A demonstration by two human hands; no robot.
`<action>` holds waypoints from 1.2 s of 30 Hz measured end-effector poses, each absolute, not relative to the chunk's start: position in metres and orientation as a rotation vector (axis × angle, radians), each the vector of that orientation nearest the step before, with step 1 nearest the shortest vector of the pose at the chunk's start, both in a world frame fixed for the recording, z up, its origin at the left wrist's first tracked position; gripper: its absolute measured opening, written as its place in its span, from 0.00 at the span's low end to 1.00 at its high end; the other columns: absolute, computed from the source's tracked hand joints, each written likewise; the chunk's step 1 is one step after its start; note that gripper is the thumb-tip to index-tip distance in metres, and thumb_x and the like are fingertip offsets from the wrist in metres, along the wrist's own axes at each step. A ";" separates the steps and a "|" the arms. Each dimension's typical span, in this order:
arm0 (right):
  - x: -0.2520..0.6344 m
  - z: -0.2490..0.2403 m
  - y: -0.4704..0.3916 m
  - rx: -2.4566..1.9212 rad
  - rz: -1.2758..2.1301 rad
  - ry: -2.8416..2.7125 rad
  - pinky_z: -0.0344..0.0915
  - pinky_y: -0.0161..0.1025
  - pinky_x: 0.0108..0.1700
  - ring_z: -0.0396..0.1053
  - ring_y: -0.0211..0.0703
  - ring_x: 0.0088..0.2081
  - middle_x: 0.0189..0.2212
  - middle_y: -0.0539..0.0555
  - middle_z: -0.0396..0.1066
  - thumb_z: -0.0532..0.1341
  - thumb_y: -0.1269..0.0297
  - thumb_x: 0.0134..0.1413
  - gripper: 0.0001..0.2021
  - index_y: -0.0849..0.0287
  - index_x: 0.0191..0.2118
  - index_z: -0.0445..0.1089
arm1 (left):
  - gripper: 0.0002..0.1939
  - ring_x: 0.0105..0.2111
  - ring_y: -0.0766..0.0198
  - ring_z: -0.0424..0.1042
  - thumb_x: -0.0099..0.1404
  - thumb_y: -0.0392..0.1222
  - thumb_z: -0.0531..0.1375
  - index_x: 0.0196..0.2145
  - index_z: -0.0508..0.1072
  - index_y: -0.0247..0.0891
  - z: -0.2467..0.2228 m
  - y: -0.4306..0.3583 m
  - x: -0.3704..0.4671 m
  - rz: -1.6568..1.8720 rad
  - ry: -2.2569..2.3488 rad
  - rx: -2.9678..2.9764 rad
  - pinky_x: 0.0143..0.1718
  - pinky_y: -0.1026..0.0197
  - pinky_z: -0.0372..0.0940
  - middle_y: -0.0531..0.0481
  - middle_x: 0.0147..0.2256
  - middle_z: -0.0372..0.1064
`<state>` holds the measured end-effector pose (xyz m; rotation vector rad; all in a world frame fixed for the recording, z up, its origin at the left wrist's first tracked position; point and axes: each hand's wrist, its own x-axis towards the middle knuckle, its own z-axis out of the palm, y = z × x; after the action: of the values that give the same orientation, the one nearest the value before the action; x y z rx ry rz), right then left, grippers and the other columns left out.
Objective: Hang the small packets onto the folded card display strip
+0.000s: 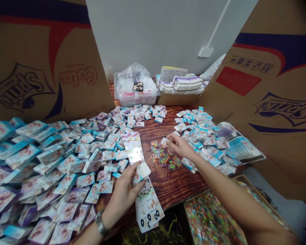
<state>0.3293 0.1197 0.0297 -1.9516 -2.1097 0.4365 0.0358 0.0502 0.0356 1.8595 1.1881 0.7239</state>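
Note:
My left hand (126,189), with a watch on its wrist, grips a small box (142,171) whose white flap faces up. Beneath that box lie long printed sheets (149,200) with rows of coloured pictures, reaching over the table's front edge. My right hand (178,144) is closed at the fingertips around a small white piece (165,141). Just below those fingers, small clear packets with colourful contents (165,156) sit in a loose cluster on the wooden table (155,131).
Many small boxes (71,170) cover the left side; more packs (204,132) lie at right. Behind are a plastic tub (137,100) and a carton of packs (178,99). Large cardboard panels (40,68) flank the table. A box of colourful packets (211,217) stands at the lower right.

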 end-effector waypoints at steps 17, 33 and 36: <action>0.369 0.006 0.188 -1.655 0.794 -3.027 0.58 0.31 0.37 0.69 0.41 0.38 0.38 0.51 0.73 0.60 0.75 0.46 0.18 0.53 0.44 0.71 | 0.23 0.49 0.54 0.68 0.61 0.46 0.58 0.53 0.59 0.42 0.022 0.039 0.032 0.688 1.201 1.828 0.49 0.49 0.64 0.43 0.50 0.66; 0.370 0.032 0.158 -1.742 0.598 -2.758 0.59 0.34 0.35 0.68 0.43 0.35 0.35 0.57 0.72 0.59 0.67 0.53 0.11 0.62 0.43 0.68 | 0.25 0.47 0.56 0.69 0.60 0.42 0.59 0.54 0.58 0.42 0.025 0.041 0.028 0.739 1.211 1.858 0.48 0.52 0.65 0.45 0.49 0.68; 0.350 0.063 0.138 -1.677 0.486 -2.670 0.60 0.37 0.40 0.68 0.45 0.39 0.37 0.58 0.72 0.55 0.65 0.59 0.09 0.61 0.43 0.68 | 0.25 0.48 0.55 0.68 0.60 0.42 0.59 0.54 0.58 0.41 0.030 0.044 0.028 0.755 1.230 1.841 0.48 0.52 0.64 0.44 0.50 0.67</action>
<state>0.3503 0.1379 0.0634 -1.6768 -2.6700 0.4858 0.0280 0.0442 0.0296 1.8411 1.2296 0.7555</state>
